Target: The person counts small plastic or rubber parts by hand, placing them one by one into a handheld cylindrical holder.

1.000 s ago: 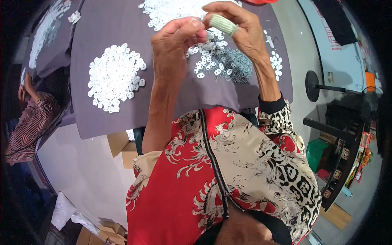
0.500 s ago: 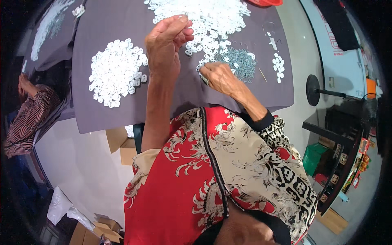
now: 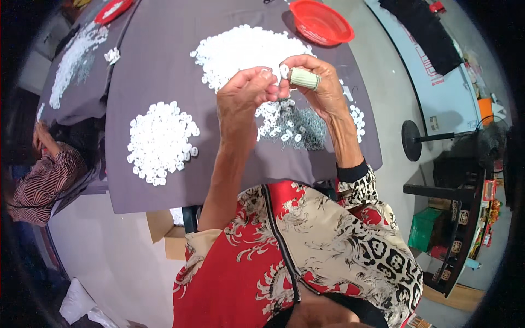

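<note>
My left hand (image 3: 246,93) and my right hand (image 3: 325,90) meet above the grey-covered table, fingertips almost touching. Between the right thumb and fingers sits a small white oval plastic piece (image 3: 284,70) with holes. A pale green ribbed sleeve (image 3: 304,78) wraps one right finger. My left fingers are pinched together; what they hold is too small to make out. Behind the hands spreads a large pile of white pieces (image 3: 235,52). Just below them lies a heap of thin grey metal hooks (image 3: 310,131), with some white pieces on and beside it.
Another pile of white pieces (image 3: 159,143) lies on the left of the table (image 3: 147,71). A red plastic basket (image 3: 322,24) stands at the far right. Few white pieces (image 3: 357,120) lie near the right edge. At far left, another person (image 3: 46,183) sits by a second table.
My right hand has risen from the hook heap to meet my left hand, now with a white piece in its fingers. The view has tilted up, bringing the red basket further into sight.
</note>
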A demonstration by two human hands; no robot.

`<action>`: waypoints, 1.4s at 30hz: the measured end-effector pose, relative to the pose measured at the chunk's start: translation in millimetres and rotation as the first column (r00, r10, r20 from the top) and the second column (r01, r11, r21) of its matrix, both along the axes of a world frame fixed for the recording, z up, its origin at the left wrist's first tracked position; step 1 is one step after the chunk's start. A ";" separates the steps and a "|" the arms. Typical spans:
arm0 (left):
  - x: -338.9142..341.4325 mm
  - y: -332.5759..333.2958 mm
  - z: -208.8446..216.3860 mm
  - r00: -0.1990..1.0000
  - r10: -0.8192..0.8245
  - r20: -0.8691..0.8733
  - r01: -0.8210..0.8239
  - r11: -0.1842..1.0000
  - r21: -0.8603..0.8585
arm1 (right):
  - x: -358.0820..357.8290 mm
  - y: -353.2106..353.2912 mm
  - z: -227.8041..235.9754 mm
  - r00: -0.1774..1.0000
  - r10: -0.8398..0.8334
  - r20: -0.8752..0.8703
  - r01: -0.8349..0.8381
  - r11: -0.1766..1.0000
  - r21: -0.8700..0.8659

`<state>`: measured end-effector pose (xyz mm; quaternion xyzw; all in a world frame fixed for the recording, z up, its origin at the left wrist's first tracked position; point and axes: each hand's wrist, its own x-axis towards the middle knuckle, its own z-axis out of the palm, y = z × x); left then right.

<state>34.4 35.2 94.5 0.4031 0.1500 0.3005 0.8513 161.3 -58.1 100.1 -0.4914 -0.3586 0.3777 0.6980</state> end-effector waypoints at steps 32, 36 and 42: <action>2.2 -5.8 8.6 0.991 0.039 0.128 -0.029 0.996 -0.080 | 5.4 6.9 18.6 0.990 -0.026 0.138 0.015 0.997 0.081; 3.3 -8.2 9.1 0.993 0.056 0.101 -0.054 0.998 -0.023 | 2.8 6.7 23.0 0.984 -0.065 0.168 0.062 0.998 0.021; 2.5 -9.9 8.3 0.994 0.054 0.098 -0.053 0.999 -0.012 | -0.8 5.5 20.6 0.963 -0.097 0.251 0.082 0.994 0.069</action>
